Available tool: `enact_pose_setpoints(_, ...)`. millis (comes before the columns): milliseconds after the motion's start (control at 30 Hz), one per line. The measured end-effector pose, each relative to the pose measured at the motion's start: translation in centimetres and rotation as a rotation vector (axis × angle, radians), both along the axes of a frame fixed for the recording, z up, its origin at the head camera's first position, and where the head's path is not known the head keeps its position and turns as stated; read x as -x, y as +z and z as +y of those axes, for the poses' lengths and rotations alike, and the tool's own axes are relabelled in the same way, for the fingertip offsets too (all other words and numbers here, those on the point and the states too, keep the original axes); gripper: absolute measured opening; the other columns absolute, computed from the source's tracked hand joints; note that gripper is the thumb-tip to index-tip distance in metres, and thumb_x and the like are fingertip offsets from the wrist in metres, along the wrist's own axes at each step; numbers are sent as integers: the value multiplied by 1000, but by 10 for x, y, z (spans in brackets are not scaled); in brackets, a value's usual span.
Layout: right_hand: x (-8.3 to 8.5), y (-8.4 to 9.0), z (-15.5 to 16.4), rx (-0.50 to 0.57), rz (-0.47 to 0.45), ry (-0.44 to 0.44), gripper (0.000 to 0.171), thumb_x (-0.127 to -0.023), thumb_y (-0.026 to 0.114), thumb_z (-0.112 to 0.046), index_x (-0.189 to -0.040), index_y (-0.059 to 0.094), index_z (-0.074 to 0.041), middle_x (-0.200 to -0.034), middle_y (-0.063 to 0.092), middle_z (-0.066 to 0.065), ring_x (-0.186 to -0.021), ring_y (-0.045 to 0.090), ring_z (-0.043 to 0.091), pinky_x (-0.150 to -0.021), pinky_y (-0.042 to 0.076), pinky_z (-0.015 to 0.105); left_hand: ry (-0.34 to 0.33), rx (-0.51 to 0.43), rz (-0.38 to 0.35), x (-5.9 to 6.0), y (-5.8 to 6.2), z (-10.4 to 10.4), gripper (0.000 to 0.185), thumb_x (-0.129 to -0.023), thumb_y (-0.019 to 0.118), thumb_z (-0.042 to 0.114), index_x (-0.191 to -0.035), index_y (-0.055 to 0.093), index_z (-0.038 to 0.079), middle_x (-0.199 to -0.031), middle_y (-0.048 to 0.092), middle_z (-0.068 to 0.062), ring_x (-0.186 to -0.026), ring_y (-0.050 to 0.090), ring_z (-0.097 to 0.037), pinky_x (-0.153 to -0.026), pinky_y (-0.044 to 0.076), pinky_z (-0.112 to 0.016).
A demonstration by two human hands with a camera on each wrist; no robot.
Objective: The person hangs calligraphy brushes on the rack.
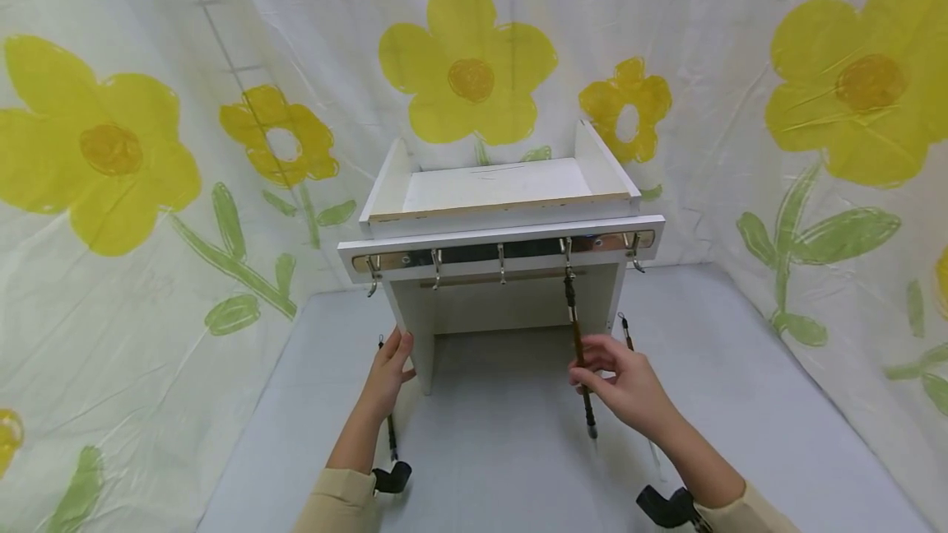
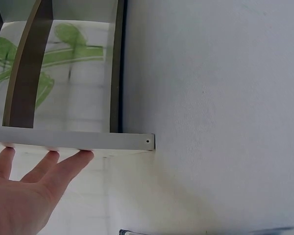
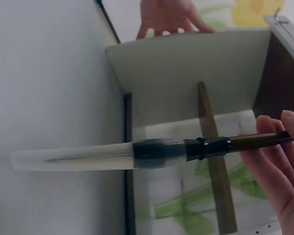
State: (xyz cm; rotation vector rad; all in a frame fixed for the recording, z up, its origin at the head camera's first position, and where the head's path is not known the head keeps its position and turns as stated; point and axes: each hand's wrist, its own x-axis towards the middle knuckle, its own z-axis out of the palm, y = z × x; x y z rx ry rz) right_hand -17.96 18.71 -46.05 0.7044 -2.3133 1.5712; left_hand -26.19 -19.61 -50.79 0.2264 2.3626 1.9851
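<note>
A calligraphy brush with a brown handle hangs tip down, its top loop at the fourth hook from the left. My right hand pinches its handle between thumb and fingers. A clear cap covers the pale bristles, seen large in the right wrist view. My left hand rests its outstretched fingertips against the outer face of the white rack's side panel. The white rack stands upright with a metal hook strip along its front.
A second brush lies on the white table left of the rack, partly behind my left arm. Another brush lies to the right, partly hidden by my right hand. Behind hangs a flower-printed curtain.
</note>
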Motion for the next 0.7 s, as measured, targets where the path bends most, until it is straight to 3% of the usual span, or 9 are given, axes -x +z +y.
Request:
enact_pose_setpoints(267, 13, -8, -7, -66, 0, -55, 33, -91, 75, -10, -121, 62, -8, -97, 77, 6, -84, 75, 16, -72, 62, 24, -1, -2, 1, 1, -2, -1, 63, -108, 36, 50, -163, 20, 22, -168, 21, -11, -152, 24, -40, -108, 40, -67)
enact_pose_setpoints(400, 20, -13, -10, -79, -20, -82, 31, -93, 73, -13, -122, 63, -9, -102, 77, 6, -92, 76, 16, -79, 62, 28, 11, 6, -7, 1, -2, -5, 66, -107, 38, 51, -163, 20, 21, -168, 20, -11, -152, 24, -40, -107, 41, -66)
enact_pose_setpoints(467, 22, -15, -9, -89, -33, -88, 29, -94, 72, -11, -122, 63, -9, -105, 77, 7, -95, 75, 18, -82, 62, 30, 9, 3, -13, 1, -1, -5, 65, -107, 38, 51, -163, 21, 21, -169, 19, -10, -152, 24, -39, -108, 41, -66)
enact_pose_setpoints(700, 26, -9, -5, -112, -21, -64, 26, -94, 72, -10, -119, 66, -8, -109, 76, 5, -97, 75, 17, -83, 60, 23, 9, 15, -16, 0, -1, -2, 66, -106, 39, 54, -163, 20, 24, -169, 20, -8, -152, 25, -39, -107, 43, -65)
